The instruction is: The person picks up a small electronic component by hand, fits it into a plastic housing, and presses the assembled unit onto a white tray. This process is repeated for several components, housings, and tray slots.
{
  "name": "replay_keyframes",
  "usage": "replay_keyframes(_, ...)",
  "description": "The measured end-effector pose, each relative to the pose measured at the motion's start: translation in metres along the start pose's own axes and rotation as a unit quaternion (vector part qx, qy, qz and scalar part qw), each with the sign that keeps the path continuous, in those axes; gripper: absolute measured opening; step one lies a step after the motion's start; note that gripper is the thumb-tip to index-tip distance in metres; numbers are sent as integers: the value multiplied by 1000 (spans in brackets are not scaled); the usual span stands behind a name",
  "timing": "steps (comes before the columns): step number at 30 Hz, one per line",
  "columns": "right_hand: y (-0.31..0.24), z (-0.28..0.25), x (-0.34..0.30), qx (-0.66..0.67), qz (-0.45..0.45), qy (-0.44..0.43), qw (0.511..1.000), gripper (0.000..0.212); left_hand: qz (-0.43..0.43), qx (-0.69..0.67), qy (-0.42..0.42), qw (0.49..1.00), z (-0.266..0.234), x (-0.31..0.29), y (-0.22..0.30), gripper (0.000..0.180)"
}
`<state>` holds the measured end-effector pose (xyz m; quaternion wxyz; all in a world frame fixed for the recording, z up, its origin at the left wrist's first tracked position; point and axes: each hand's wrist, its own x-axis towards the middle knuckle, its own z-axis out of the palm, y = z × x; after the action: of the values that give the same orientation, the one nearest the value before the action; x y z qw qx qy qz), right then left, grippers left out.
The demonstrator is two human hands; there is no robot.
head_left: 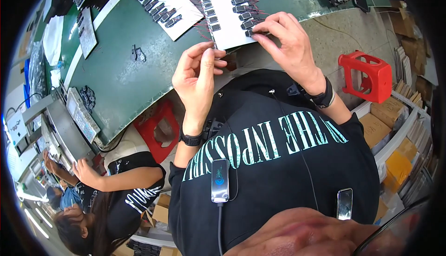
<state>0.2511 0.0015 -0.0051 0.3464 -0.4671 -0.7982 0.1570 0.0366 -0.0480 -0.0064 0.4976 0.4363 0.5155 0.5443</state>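
In front of me a white board (226, 23) carries two rows of small black rectangular parts with thin red and black wires. At the near end of its right row, my right hand (290, 42) pinches a small black part (249, 33) between thumb and fingertips. My left hand (197, 72) is by the board's near left corner, thumb and index finger brought together. Whatever lies between those fingertips is too small to make out.
A second white board (174, 30) with similar parts lies left on the green table (125, 88). Two loose black pieces (138, 53) are nearby. Red stools (369, 75) stand right and under the table. A co-worker (116, 186) works at the lower left. Cartons (374, 130) fill the right side.
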Motion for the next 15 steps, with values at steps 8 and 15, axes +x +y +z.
replay_keyframes(8, -14, -1, 16, -2, -12, 3, 1000, 15, 53, 89, 146, 984, -55, -7, 0, 20)
replay_keyframes(15, -48, 44, 54, -54, -153, -47, 986, 13, 77, 192, 281, 937, -125, -13, 16, 20)
